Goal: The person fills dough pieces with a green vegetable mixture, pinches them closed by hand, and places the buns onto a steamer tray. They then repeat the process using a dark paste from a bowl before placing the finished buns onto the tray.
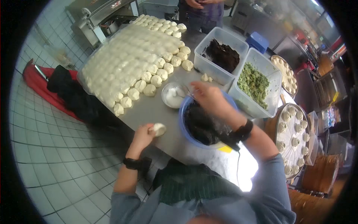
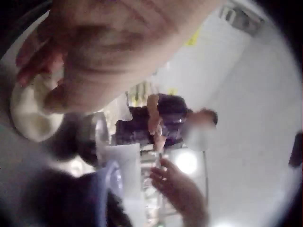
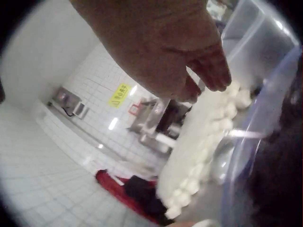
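My left hand (image 1: 142, 137) pinches a round of white dough (image 1: 159, 129) at the table's front edge; the left wrist view shows the thumb and fingers on the dough (image 2: 35, 113). My right hand (image 1: 210, 99) is over a blue bowl (image 1: 181, 121) with dark filling (image 1: 199, 121) in it. Its fingers are loosely bent with nothing between them in the right wrist view, where the hand (image 3: 165, 52) hangs above a thin spoon handle (image 3: 246, 134). That handle reaches from a small metal bowl (image 1: 164, 98) of white powder (image 1: 173, 98) towards the blue bowl.
Rows of dough pieces (image 1: 149, 90), partly under a plastic sheet (image 1: 115, 61), cover the table's left. Behind stand tubs of dark filling (image 1: 223, 56) and chopped green filling (image 1: 253, 84). Round trays (image 1: 294, 130) of shaped buns are at right. Another person (image 1: 203, 15) stands across the table.
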Demonstrator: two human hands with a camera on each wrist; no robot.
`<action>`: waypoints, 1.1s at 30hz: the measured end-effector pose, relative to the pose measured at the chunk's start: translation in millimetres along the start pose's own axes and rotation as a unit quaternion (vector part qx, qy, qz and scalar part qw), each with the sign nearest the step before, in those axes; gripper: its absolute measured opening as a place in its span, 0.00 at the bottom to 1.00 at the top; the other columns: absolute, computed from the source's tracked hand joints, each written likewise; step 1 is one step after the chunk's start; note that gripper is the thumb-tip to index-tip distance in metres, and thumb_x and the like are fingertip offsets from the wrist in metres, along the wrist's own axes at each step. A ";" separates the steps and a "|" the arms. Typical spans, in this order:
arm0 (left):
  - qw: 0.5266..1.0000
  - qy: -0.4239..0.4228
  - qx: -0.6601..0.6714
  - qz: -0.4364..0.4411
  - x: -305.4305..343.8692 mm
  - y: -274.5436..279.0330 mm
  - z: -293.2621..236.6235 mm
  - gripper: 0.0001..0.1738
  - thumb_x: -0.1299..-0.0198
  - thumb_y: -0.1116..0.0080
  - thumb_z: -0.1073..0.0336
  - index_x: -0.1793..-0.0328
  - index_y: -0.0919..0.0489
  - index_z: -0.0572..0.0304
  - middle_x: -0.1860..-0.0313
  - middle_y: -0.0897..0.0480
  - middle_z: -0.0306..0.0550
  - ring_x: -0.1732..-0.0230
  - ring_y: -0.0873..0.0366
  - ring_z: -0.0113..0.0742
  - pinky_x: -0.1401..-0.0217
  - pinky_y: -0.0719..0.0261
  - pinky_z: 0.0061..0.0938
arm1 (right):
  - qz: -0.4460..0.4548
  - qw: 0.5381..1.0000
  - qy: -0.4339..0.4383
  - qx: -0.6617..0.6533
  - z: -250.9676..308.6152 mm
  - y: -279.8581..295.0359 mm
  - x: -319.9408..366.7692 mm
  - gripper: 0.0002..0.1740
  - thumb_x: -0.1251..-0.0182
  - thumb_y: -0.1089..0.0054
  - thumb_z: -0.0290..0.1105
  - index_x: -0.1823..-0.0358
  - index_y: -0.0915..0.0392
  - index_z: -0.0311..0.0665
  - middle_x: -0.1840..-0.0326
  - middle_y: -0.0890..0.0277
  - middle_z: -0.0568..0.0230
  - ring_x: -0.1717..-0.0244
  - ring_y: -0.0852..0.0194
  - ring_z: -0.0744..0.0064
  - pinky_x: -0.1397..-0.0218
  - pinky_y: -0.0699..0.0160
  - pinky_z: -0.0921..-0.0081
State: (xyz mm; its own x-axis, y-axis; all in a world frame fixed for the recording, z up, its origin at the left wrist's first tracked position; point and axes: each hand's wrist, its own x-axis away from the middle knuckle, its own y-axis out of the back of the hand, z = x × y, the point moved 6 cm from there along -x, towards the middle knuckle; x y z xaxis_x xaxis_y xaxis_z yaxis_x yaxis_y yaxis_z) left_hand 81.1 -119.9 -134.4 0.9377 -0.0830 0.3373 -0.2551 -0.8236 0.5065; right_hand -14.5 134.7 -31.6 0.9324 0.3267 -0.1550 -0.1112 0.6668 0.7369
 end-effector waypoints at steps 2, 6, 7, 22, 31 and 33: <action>0.952 -0.081 -0.270 -0.118 -10.3 4.5 -5.7 0.19 0.45 0.40 0.67 0.49 0.27 0.69 0.47 0.27 0.63 0.49 0.27 0.60 0.46 0.26 0.46 | 0.008 0.993 -0.038 0.110 -43.8 9.9 -25.3 0.21 0.37 0.45 0.37 0.42 0.27 0.41 0.52 0.22 0.46 0.51 0.23 0.47 0.46 0.25 0.60; 0.926 -0.202 -0.283 -0.148 -40.2 -20.9 -11.8 0.29 0.43 0.40 0.62 0.36 0.31 0.66 0.34 0.33 0.60 0.34 0.36 0.59 0.33 0.38 0.48 | 0.170 0.952 -0.207 0.149 -115.5 -10.6 -57.1 0.28 0.35 0.48 0.51 0.38 0.29 0.43 0.45 0.25 0.42 0.43 0.26 0.48 0.40 0.29 0.61; 0.929 -0.198 -0.275 -0.146 -43.7 -29.0 -5.0 0.29 0.43 0.40 0.62 0.36 0.31 0.66 0.34 0.33 0.60 0.34 0.36 0.59 0.33 0.38 0.48 | 0.177 0.949 -0.209 0.154 -123.5 -13.0 -67.9 0.28 0.35 0.48 0.51 0.38 0.29 0.43 0.45 0.25 0.42 0.43 0.26 0.48 0.40 0.29 0.61; 0.961 -0.205 -0.182 -0.037 -68.4 -34.2 21.6 0.32 0.40 0.48 0.49 0.33 0.32 0.60 0.29 0.37 0.56 0.28 0.42 0.52 0.29 0.55 0.62 | 0.402 0.883 -0.224 0.094 -147.3 -38.6 -95.5 0.34 0.30 0.59 0.54 0.32 0.36 0.39 0.29 0.39 0.50 0.29 0.42 0.53 0.27 0.46 0.64; 0.903 -0.239 -0.350 -0.072 -78.1 -27.6 4.1 0.33 0.36 0.54 0.48 0.28 0.37 0.56 0.26 0.41 0.54 0.24 0.49 0.51 0.28 0.61 0.65 | 0.234 0.965 -0.102 0.066 -73.2 -36.8 -86.2 0.21 0.33 0.50 0.47 0.48 0.22 0.41 0.45 0.25 0.50 0.49 0.25 0.45 0.46 0.26 0.59; 0.906 -0.251 -0.337 -0.055 -78.0 -32.4 8.8 0.35 0.37 0.53 0.47 0.29 0.37 0.59 0.27 0.41 0.54 0.24 0.49 0.52 0.28 0.59 0.66 | 0.206 0.961 0.035 0.181 -29.4 -40.5 -63.6 0.15 0.37 0.44 0.40 0.52 0.21 0.42 0.55 0.22 0.57 0.55 0.22 0.54 0.53 0.23 0.62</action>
State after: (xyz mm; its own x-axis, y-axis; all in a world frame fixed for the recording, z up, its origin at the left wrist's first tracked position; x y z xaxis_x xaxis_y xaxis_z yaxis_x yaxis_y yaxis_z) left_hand 18.4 -91.7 -184.1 0.9120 -0.4055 -0.0620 -0.0809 -0.3259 0.9419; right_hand -79.4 106.6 -71.0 0.8084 0.5655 0.1637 -0.3267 0.1997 0.9238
